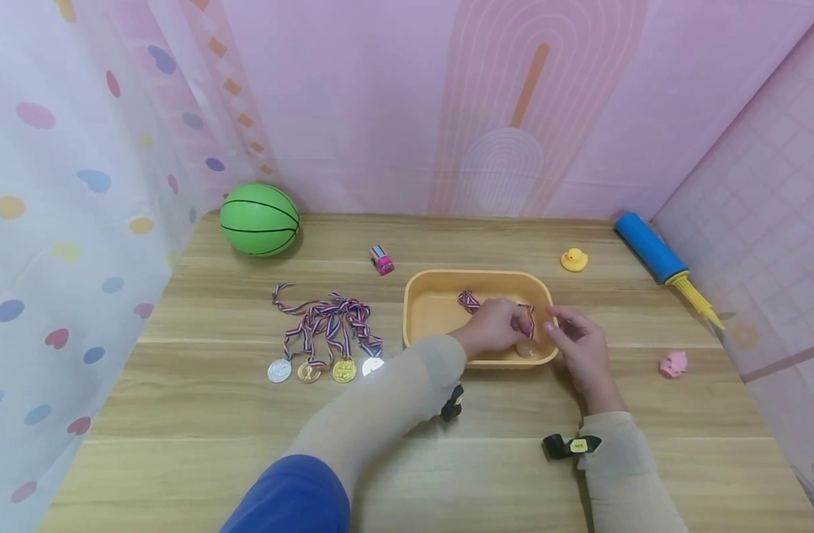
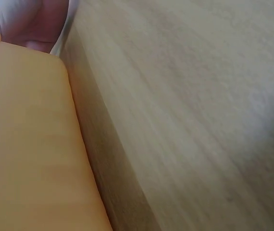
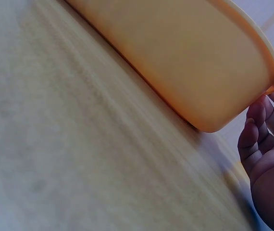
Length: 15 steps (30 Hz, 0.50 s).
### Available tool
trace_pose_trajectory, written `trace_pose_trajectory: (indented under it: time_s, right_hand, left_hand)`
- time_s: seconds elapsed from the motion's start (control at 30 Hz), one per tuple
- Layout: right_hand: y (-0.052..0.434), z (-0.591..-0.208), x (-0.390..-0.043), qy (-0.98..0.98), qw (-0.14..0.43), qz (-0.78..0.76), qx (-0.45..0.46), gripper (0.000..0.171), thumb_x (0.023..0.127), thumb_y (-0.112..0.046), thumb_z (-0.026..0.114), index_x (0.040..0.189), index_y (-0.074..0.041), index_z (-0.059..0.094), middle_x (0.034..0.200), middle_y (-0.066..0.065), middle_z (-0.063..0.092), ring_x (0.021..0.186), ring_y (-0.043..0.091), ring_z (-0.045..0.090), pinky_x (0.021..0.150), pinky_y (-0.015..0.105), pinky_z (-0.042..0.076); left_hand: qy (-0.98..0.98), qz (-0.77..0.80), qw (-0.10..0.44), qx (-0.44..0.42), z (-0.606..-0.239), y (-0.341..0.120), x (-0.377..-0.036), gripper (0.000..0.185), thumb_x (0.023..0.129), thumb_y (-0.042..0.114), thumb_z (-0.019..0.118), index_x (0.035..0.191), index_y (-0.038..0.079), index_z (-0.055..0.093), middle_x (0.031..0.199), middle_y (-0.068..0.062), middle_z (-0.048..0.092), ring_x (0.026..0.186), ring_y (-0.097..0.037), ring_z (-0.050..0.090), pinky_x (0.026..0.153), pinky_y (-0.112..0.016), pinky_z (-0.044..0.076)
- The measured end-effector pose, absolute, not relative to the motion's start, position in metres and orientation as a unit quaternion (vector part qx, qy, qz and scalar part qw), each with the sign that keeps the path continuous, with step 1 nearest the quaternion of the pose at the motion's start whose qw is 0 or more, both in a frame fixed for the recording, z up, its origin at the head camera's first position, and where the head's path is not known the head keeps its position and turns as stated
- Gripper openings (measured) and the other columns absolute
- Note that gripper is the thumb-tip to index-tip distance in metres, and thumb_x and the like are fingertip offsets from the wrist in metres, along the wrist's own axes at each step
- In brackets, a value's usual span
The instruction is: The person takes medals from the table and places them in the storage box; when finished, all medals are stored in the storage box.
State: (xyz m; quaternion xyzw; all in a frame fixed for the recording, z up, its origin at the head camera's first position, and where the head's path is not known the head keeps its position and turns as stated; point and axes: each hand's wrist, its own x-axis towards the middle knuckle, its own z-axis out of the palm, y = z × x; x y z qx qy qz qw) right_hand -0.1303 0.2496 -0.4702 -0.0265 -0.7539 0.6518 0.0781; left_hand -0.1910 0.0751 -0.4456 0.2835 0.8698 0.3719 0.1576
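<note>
Over the orange plastic basin, my left hand pinches a pale round medal near its striped ribbon; the fingers partly hide the grip. Another bunched striped ribbon lies in the basin, behind the left hand. At the basin's right end, my right hand holds the rim with thumb and fingers. In the right wrist view, curled fingers sit just under that rim. The left wrist view shows mainly the basin's outer wall.
Left of the basin lie several medals with tangled ribbons. A green ball, a small pink toy car, a yellow duck, a blue pump and a pink pig are around on the wooden table.
</note>
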Motion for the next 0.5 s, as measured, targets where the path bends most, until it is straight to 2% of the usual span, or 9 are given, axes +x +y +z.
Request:
trace_pose_trajectory:
  time_s: [0.23,0.5]
  right_hand:
    - [0.25,-0.4719,-0.1306,-0.749,0.083,0.657,-0.024,0.029,0.09,-0.006,0.066,0.118,0.003,0.062,0.108,-0.008,0.063,0.111,0.011,0.052,0.098,0.015,0.037]
    - [0.2495,-0.4731,-0.1318,-0.735,0.084,0.672,-0.018,0.029,0.089,-0.005,0.067,0.117,0.004,0.063,0.107,-0.008,0.063,0.112,0.01,0.052,0.098,0.014,0.037]
  left_hand:
    - [0.883,0.333,0.153,0.291,-0.442,0.0752,-0.1898,0.004,0.081,0.015,0.077,0.084,0.014,0.075,0.075,0.011,0.067,0.074,-0.002,0.056,0.071,-0.013,0.041]
    - [0.882,0.342,0.156,0.286,-0.4385,0.0719,-0.1916,0.005,0.083,0.016,0.075,0.087,0.013,0.076,0.077,0.011,0.067,0.078,-0.004,0.057,0.075,-0.016,0.043]
